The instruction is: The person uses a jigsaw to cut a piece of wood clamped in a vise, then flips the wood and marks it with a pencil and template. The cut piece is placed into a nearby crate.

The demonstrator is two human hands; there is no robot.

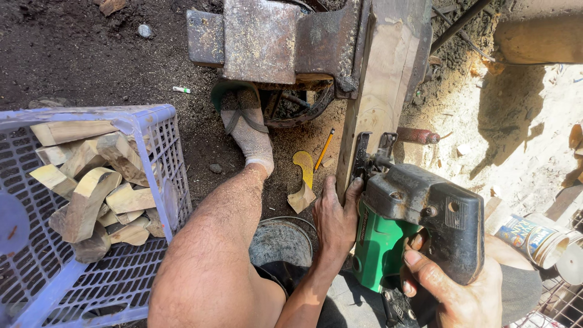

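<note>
labelled can (529, 238) — blue-white, lower right

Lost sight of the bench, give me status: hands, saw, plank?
Right hand gripping green-black jigsaw. Left hand braced on plank, beside the saw. Plank clamped upright in rusty vise. Nothing blocking.

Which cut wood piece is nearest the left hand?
The yellowish curved offcut on the ground, just left of the left hand and beside the pencil. All the others are piled in the blue crate.
</note>
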